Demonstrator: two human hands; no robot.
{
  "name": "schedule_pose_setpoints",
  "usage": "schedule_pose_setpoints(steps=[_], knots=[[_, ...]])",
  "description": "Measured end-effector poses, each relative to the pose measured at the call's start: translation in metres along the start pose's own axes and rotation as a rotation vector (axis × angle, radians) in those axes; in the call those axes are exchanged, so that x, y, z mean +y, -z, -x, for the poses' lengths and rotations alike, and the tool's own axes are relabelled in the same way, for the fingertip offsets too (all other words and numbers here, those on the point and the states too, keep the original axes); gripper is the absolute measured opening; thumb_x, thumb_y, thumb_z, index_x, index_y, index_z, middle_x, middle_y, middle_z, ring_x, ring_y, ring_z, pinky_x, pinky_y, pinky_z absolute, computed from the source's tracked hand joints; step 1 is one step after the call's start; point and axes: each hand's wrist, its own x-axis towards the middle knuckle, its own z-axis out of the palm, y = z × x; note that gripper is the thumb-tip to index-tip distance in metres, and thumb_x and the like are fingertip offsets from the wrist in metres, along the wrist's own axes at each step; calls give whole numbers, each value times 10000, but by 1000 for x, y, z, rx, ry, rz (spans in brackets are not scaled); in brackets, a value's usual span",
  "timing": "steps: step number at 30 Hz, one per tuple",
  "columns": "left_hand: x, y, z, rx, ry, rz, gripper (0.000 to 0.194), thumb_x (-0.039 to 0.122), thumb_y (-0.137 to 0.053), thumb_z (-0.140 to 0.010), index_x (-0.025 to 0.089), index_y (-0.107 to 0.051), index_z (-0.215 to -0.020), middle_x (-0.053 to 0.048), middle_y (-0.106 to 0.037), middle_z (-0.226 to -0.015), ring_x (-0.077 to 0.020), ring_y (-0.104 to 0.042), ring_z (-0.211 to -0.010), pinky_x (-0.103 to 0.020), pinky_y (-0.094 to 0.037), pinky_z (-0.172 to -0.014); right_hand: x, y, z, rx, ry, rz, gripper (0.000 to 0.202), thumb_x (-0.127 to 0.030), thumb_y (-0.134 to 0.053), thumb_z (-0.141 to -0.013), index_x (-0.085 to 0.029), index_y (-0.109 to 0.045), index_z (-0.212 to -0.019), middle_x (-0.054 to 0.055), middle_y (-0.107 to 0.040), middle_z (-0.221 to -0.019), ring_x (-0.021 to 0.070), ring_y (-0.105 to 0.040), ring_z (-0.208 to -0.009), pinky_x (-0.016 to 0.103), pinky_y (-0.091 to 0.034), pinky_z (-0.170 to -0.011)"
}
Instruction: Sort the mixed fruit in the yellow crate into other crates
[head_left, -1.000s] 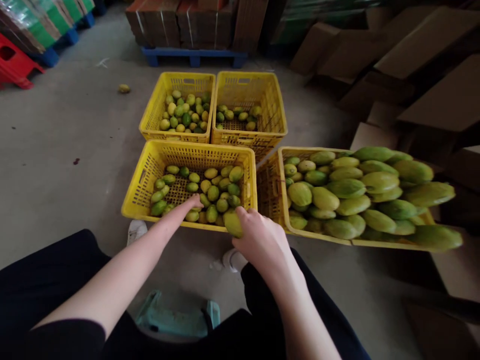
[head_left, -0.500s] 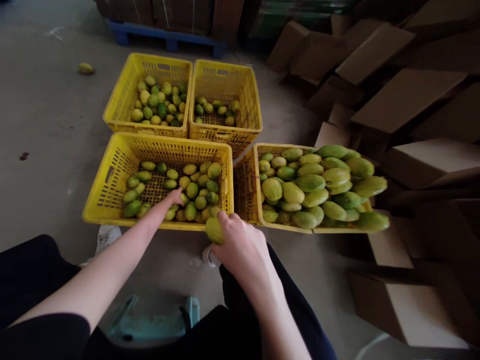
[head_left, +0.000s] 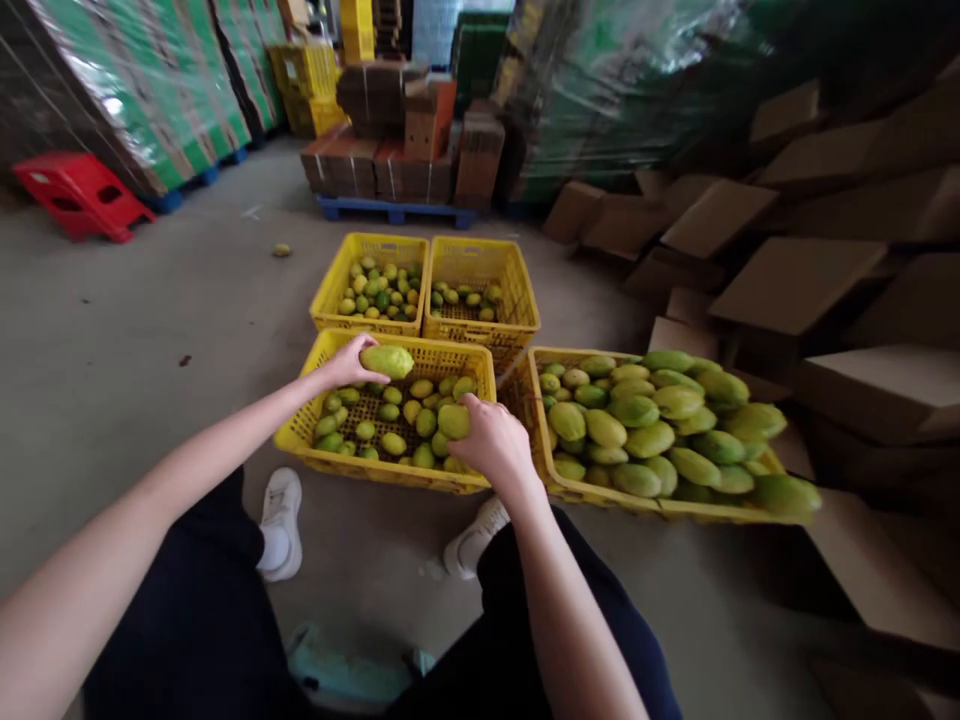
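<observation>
Nearest the body, the right hand [head_left: 495,443] has its fingers curled around a plump yellow-green oval fruit [head_left: 454,421], which juts from them toward 9 o'clock over the near crate's right-hand part; its far end is hidden in the grip, so its long axis seems to run from 9 toward 3 o'clock, though I can't be sure. Beyond it, at about 10 o'clock, the left hand [head_left: 346,362] grasps a longer, bumpy-skinned yellow-green fruit [head_left: 388,361] by its left end, thumb and fingers parted only as wide as the fruit is thick. That fruit points from the left fingers toward 3 o'clock, its long axis nearly level across the view. Both are held above the yellow slatted plastic crate [head_left: 390,478], in which small green and yellow oval fruits [head_left: 393,443] lie apart on the left and closer together on the right. Toward 4 o'clock from the left hand, nearer the right hand, stands a yellow plastic crate heaped with large green fruits [head_left: 600,499]; two smaller-looking yellow plastic crates [head_left: 367,324], partly filled, stand side by side toward 12 to 1 o'clock.
</observation>
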Motion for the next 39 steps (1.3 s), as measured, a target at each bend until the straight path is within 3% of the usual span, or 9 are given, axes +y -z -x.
schedule_pose_setpoints(steps=[3, 6, 12, 16, 21, 26, 30, 35, 39], knots=[[29, 34, 38, 65, -77, 470, 801, 389, -844, -686, 221, -429, -1351, -133, -657, -1314, -289, -682, -1155, -409, -575, -937, -12, -2, -4, 56, 25, -148, 451, -248, -751, -724, -175, -643, -1157, 142, -766, -1102, 315, -704, -1057, 348, -505, -798], [47, 40, 75, -8, -166, 859, 804, 389, -882, -660, 226, -495, -1346, -82, -734, -1096, -294, -749, -1002, -385, -618, -812, -24, -7, -10, 151, 77, -386, 484, -256, -784, -671, -208, -616, -1123, 97, -759, -1011, 289, -705, -952, 369, -516, -800], [50, 6, 110, -109, -65, 1395, 660, 571, -900, -640, 198, -678, -1137, -71, -772, -983, -202, -750, -724, -231, -560, -534, -46, -21, -15, 277, 219, -1107, 527, -389, -863, -557, -252, -583, -982, 19, -712, -933, 245, -680, -886, 372, -548, -798], [47, -13, 114, -72, 144, 1628, 667, 783, -626, -806, 178, -700, -1079, -83, -769, -890, -187, -707, -618, -251, -519, -466, -60, -26, -15, 215, 202, -1366, 536, -381, -887, -554, -259, -620, -1002, -5, -707, -914, 231, -663, -859, 355, -551, -782], [55, -9, 106, 13, 231, 1662, 604, 732, -535, -871, 154, -711, -878, -76, -733, -725, -234, -721, -667, -311, -553, -539, -68, -35, -19, 166, 208, -1509, 440, -349, -839, -617, -280, -695, -1027, -13, -707, -928, 219, -637, -861, 331, -538, -763], [63, -8, 93, 382, 166, 1581, 385, 542, -707, -773, 160, -724, -820, -59, -736, -713, -269, -751, -879, -328, -584, -734, -82, -41, -20, 318, 269, -1424, 442, -391, -821, -646, -287, -688, -1056, -10, -708, -1007, 236, -639, -946, 370, -538, -876], [72, -11, 94, 581, -20, 1344, 422, 601, -705, -780, 185, -758, -829, -76, -781, -841, -284, -737, -998, -360, -573, -858, -97, -47, -23, 469, 355, -1407, 387, -517, -671, -811, -266, -697, -1104, 7, -721, -1040, 232, -645, -990, 382, -509, -937], [74, -10, 110, 524, -285, 962, 384, 595, -657, -860, 246, -818, -867, -63, -806, -936, -281, -738, -975, -387, -562, -902, -111, -61, -25, 671, 166, -1643, 466, -564, -473, -916, -190, -747, -870, 42, -747, -858, 225, -683, -832, 368, -527, -830], [67, -6, 112, 452, -335, 948, 360, 551, -649, -844, 237, -818, -796, -68, -804, -867, -281, -744, -853, -393, -576, -822, -117, -65, -19, 783, 146, -1591, 449, -516, -501, -925, -176, -761, -789, 44, -753, -798, 219, -681, -767, 352, -520, -771]])
